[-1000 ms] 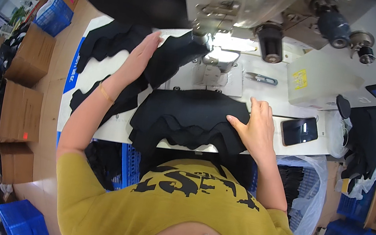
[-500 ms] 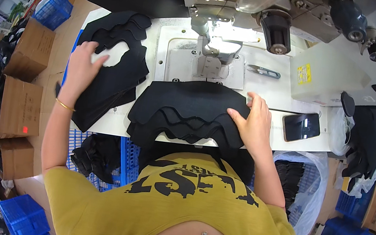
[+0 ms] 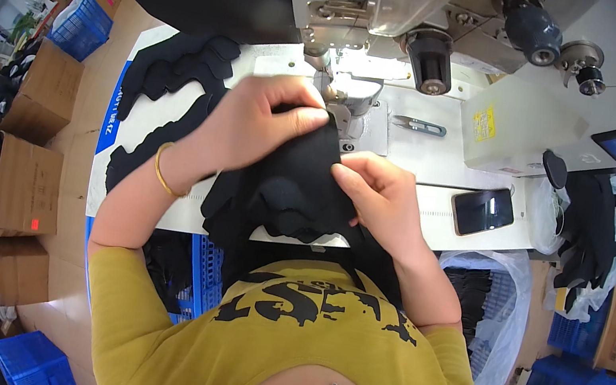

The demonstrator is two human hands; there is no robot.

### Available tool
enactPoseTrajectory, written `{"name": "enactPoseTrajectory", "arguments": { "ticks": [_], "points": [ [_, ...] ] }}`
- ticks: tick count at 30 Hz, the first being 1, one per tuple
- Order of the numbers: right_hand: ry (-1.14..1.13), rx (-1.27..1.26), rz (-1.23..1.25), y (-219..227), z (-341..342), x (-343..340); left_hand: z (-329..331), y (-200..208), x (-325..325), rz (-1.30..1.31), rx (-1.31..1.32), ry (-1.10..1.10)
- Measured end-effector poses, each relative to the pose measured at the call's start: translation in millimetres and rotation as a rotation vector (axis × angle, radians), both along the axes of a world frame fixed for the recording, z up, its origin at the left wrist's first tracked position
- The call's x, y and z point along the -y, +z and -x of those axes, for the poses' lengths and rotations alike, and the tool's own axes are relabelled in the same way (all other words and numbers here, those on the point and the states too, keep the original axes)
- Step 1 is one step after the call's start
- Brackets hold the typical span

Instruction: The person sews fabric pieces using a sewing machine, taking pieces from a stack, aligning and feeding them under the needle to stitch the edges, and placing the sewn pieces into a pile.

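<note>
A black fabric piece (image 3: 301,161) is raised in front of the sewing machine's presser foot area (image 3: 351,99). My left hand (image 3: 262,125) pinches its upper edge between thumb and fingers, close to the needle area. Lower down on the right edge, my right hand (image 3: 380,196) pinches the same piece. More black pieces with wavy edges (image 3: 221,207) lie beneath it at the table's front edge. To the left rests a stack of wavy-edged black pieces (image 3: 183,64), with another black piece (image 3: 150,147) nearer me, partly hidden by my left forearm.
Thread snips (image 3: 419,125) and a phone (image 3: 482,210) lie on the white table (image 3: 432,220) to the right. The machine's thread tension parts (image 3: 429,63) hang above. Below the table are a blue crate (image 3: 208,273) and a plastic-lined crate (image 3: 508,305). Cardboard boxes (image 3: 31,185) stand at left.
My left hand has moved right from the left stack to the middle, where it now grips a fabric piece. My right hand has shifted left and closed on that piece, which is now lifted.
</note>
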State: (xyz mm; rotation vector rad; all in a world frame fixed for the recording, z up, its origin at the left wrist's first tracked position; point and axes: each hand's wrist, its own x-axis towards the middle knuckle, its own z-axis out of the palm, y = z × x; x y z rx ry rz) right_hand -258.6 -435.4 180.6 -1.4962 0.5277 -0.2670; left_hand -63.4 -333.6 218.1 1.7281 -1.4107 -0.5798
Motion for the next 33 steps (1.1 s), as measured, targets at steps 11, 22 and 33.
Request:
{"name": "enactPoseTrajectory", "arguments": {
  "ticks": [11, 22, 33],
  "points": [
    [-0.195, 0.207, -0.177, -6.7, -33.4, 8.3, -32.2, -11.3, 38.2, 0.009, -0.445, 0.166],
    [-0.230, 0.223, -0.179, -14.1, -35.2, 5.8, -51.9, -17.3, 39.9, -0.054, -0.477, 0.234],
    [-0.042, 0.190, -0.063, -6.1, -14.2, -6.1, 11.6, -45.9, -18.6, 0.804, 1.184, -0.045]
  ]
}}
